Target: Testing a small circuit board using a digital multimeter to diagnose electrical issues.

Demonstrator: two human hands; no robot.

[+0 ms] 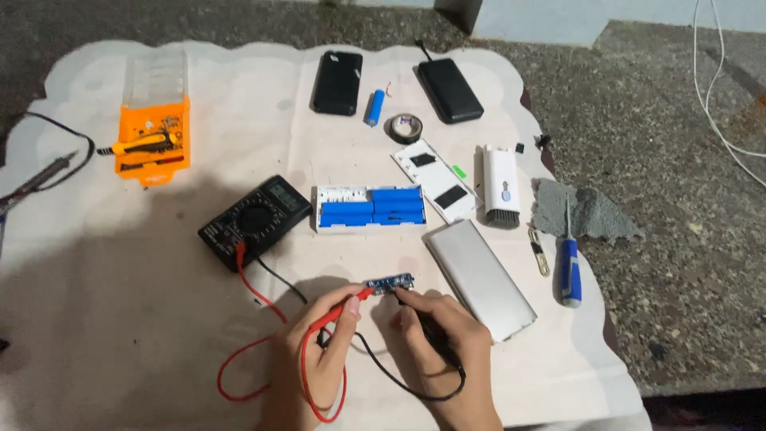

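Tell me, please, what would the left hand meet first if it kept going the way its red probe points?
The left hand aims its red probe up and right, its tip at the small blue circuit board. That comes first; the white battery tray lies beyond.

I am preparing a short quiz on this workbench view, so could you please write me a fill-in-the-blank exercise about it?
1. The left hand holds the ____ probe.
2. Both probe tips touch the small ____ circuit board.
3. The probe leads run to the black ____.
4. The white tray holds ____ battery cells.

Missing words: red; blue; multimeter; blue
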